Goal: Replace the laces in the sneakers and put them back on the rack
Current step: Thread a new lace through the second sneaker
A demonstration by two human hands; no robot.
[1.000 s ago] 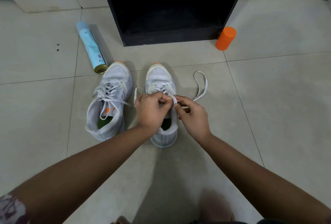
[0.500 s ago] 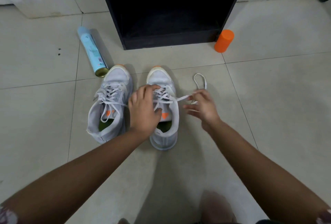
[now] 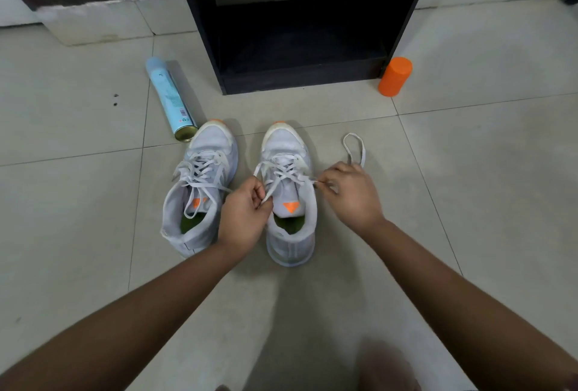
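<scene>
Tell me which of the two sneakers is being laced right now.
The sneaker on the right, nearer the orange cylinder: the left hand and right hand each pinch its lace. The other sneaker sits by the spray can.

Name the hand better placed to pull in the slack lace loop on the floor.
Right: the right hand pinches the lace beside the loop; the left hand holds the far end.

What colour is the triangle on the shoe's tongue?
Orange: the triangle shows clearest in the head view.

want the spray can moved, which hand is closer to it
Left. The left hand is between the left sneaker and right sneaker, near the spray can; the right hand is right of both.
</scene>
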